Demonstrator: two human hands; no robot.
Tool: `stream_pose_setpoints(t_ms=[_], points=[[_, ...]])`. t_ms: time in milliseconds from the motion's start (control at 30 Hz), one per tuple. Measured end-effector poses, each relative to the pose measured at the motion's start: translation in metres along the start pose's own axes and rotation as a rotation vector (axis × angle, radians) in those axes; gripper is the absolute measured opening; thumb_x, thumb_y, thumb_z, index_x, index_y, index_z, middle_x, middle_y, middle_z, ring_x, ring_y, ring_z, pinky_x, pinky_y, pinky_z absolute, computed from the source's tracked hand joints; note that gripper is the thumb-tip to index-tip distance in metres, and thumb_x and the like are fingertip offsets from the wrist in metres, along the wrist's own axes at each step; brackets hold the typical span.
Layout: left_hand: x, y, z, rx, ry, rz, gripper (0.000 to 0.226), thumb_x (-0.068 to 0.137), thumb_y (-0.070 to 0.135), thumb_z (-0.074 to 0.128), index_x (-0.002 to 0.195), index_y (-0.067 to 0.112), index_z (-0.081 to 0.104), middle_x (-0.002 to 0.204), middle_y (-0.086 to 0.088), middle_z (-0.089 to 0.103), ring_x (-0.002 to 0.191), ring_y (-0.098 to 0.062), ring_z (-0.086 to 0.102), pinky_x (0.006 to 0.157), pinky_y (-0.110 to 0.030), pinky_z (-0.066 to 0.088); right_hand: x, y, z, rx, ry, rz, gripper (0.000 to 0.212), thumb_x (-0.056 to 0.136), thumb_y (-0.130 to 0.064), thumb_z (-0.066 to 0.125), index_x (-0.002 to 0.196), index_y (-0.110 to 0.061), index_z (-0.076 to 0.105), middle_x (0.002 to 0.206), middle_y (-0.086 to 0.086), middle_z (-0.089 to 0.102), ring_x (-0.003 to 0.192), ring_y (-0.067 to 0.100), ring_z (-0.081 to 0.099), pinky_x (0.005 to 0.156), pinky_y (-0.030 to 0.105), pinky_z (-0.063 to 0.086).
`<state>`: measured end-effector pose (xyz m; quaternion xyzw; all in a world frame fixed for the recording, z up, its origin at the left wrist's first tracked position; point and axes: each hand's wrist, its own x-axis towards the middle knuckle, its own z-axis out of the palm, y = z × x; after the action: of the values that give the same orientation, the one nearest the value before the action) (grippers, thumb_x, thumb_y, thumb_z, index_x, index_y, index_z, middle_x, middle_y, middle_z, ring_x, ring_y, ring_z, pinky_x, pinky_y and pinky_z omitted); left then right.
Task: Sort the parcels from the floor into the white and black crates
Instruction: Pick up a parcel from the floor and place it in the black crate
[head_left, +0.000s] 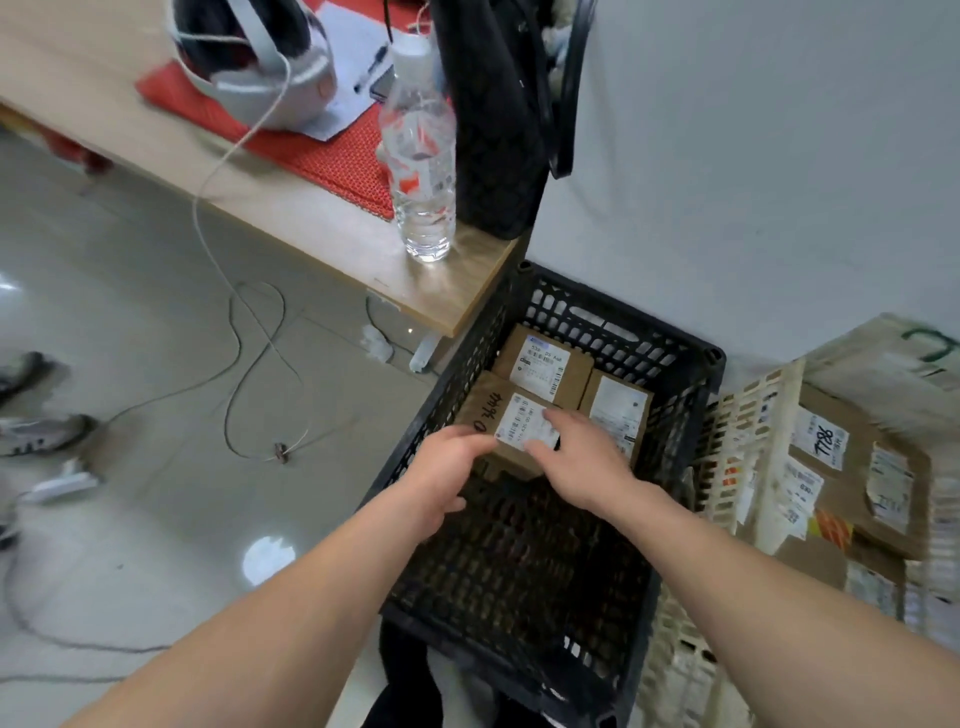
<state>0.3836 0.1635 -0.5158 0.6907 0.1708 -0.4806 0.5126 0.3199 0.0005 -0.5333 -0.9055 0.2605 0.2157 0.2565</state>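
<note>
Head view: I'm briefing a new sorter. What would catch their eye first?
The left hand and right hand hold a labelled parcel inside the black crate at centre. A white crate with more parcels stands to its right; a bottle stands on the table corner above.

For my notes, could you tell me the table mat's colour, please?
The mat is red, head view.
</note>
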Motion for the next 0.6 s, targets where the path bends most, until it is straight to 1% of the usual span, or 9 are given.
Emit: stream_pose_setpoints(t_ms=[67, 167, 200, 267, 333, 400, 500, 567, 600], points=[[-0.013, 0.003, -0.006, 0.024, 0.023, 0.039, 0.053, 0.096, 0.032, 0.064, 0.146, 0.023, 0.050, 0.147, -0.002, 0.049, 0.137, -0.029, 0.044, 0.107, -0.052, 0.043, -0.008, -0.015, -0.005, 0.121, 0.073, -0.007, 0.064, 0.100, -0.056, 0.051, 0.154, -0.023, 0.043, 0.158, 0.002, 0.045, 0.143, 0.024, 0.043, 0.115, 0.041, 0.036], [-0.041, 0.002, -0.020, 0.039, 0.099, 0.179, 0.051, 0.093, 0.035, 0.067, 0.141, 0.022, 0.054, 0.142, -0.001, 0.054, 0.131, -0.027, 0.049, 0.095, -0.043, 0.047, -0.025, -0.037, -0.009, 0.279, 0.103, -0.071, 0.063, 0.099, -0.060, 0.049, 0.150, -0.023, 0.049, 0.153, 0.002, 0.051, 0.138, 0.023, 0.047, 0.113, 0.043, 0.039], [-0.050, 0.000, -0.024, 0.071, 0.140, 0.252, 0.051, 0.092, 0.035, 0.067, 0.139, 0.021, 0.056, 0.140, -0.001, 0.056, 0.128, -0.025, 0.052, 0.097, -0.043, 0.049, -0.030, -0.043, -0.010, 0.307, 0.109, -0.108, 0.063, 0.098, -0.062, 0.047, 0.148, -0.024, 0.051, 0.151, 0.002, 0.053, 0.137, 0.023, 0.049, 0.113, 0.044, 0.041], [-0.073, -0.007, -0.033, 0.163, 0.248, 0.384, 0.054, 0.089, 0.035, 0.069, 0.138, 0.018, 0.057, 0.139, -0.002, 0.059, 0.127, -0.021, 0.055, 0.108, -0.044, 0.046, -0.044, -0.055, -0.012, 0.347, 0.113, -0.182, 0.063, 0.097, -0.064, 0.046, 0.146, -0.024, 0.053, 0.147, 0.002, 0.057, 0.133, 0.022, 0.052, 0.111, 0.047, 0.043], [-0.099, -0.017, -0.040, 0.279, 0.360, 0.462, 0.055, 0.088, 0.035, 0.070, 0.139, 0.019, 0.056, 0.142, -0.002, 0.058, 0.128, -0.020, 0.055, 0.112, -0.042, 0.042, -0.060, -0.064, -0.014, 0.379, 0.099, -0.261, 0.062, 0.098, -0.061, 0.047, 0.146, -0.022, 0.053, 0.145, 0.002, 0.058, 0.131, 0.020, 0.053, 0.111, 0.046, 0.044], [-0.126, -0.029, -0.047, 0.355, 0.456, 0.502, 0.056, 0.089, 0.034, 0.068, 0.141, 0.021, 0.055, 0.145, -0.001, 0.054, 0.132, -0.020, 0.051, 0.112, -0.038, 0.040, -0.080, -0.073, -0.017, 0.353, 0.085, -0.342, 0.065, 0.097, -0.063, 0.047, 0.147, -0.022, 0.053, 0.145, 0.001, 0.058, 0.131, 0.020, 0.053, 0.111, 0.045, 0.043], [-0.164, -0.053, -0.060, 0.359, 0.577, 0.504, 0.057, 0.088, 0.035, 0.069, 0.140, 0.018, 0.055, 0.144, -0.002, 0.053, 0.133, -0.020, 0.049, 0.112, -0.033, 0.038, -0.109, -0.089, -0.018, 0.297, 0.049, -0.465, 0.076, 0.088, -0.070, 0.045, 0.146, -0.023, 0.053, 0.145, 0.001, 0.058, 0.131, 0.020, 0.054, 0.113, 0.045, 0.042], [-0.187, -0.073, -0.072, 0.330, 0.641, 0.500, 0.060, 0.084, 0.037, 0.069, 0.138, 0.015, 0.057, 0.142, -0.003, 0.053, 0.132, -0.020, 0.050, 0.112, -0.030, 0.037, -0.125, -0.102, -0.012, 0.248, 0.021, -0.550, 0.066, 0.095, -0.062, 0.052, 0.146, -0.020, 0.054, 0.147, 0.001, 0.057, 0.133, 0.019, 0.053, 0.113, 0.041, 0.041], [-0.199, -0.084, -0.078, 0.311, 0.672, 0.494, 0.058, 0.085, 0.034, 0.070, 0.137, 0.014, 0.057, 0.142, -0.004, 0.052, 0.133, -0.019, 0.049, 0.112, -0.027, 0.035, -0.133, -0.108, -0.007, 0.218, 0.010, -0.590, 0.062, 0.098, -0.057, 0.055, 0.147, -0.020, 0.054, 0.147, 0.001, 0.057, 0.133, 0.019, 0.053, 0.112, 0.040, 0.041]])
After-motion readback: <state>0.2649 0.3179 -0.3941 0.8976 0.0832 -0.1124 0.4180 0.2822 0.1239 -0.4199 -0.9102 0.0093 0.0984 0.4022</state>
